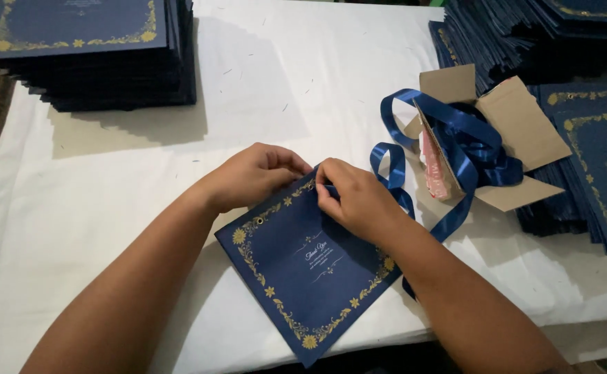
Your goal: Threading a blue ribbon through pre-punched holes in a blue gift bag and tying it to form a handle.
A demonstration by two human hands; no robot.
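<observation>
Both hands pinch the top edge of the blue card (310,270): left hand (251,176) steadying, right hand (355,197) feeding ribbon (456,138); keep the card flat, ribbon untwisted.

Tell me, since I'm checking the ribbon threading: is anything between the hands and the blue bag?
Nothing visible. The left hand and right hand both rest directly on the blue bag's top edge, with the blue ribbon trailing off to the right.

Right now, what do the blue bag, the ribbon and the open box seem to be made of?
Bag: seemingly stiff paper or card, matte navy, with shiny gold printed borders, probably foil; it lies flat with sharp edges.
Ribbon: likely satin, since it shows bright glossy highlights and soft loops.
Box: plain brown cardboard, dull and unprinted, with its flaps open.
</observation>
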